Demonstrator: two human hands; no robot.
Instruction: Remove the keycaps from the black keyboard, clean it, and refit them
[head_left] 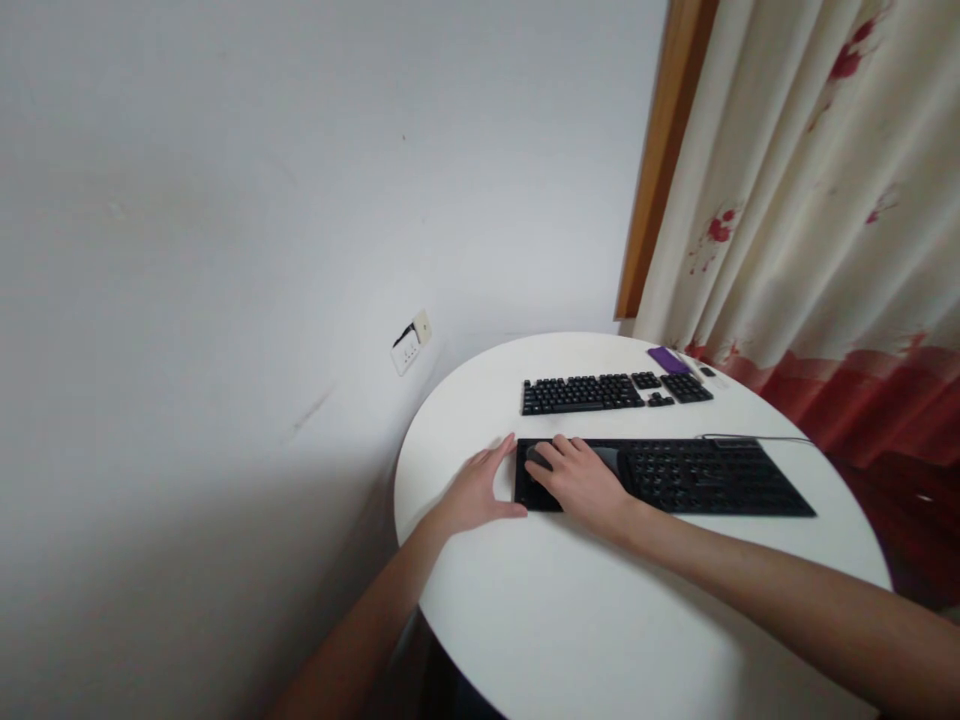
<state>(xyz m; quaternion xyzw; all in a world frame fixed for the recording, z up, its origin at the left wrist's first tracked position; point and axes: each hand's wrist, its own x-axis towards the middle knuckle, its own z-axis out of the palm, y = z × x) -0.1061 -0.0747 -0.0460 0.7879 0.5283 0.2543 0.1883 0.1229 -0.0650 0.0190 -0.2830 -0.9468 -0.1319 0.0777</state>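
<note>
A black keyboard (705, 480) lies on the round white table (600, 610), near the middle. My left hand (476, 490) lies flat on the table against the keyboard's left end, fingers stretched out and thumb along its front corner. My right hand (581, 482) rests on the left part of the keyboard, its fingers curled over a small dark grey object (538, 459) that I cannot make out. A second black keyboard (611, 391) lies further back, parallel to the first.
A purple flat item (667, 359) and a small dark piece (707, 372) lie at the table's far edge. A thin cable (757, 437) runs off the near keyboard's back right. A curtain (810, 230) hangs on the right, and a wall socket (410, 345) is on the left.
</note>
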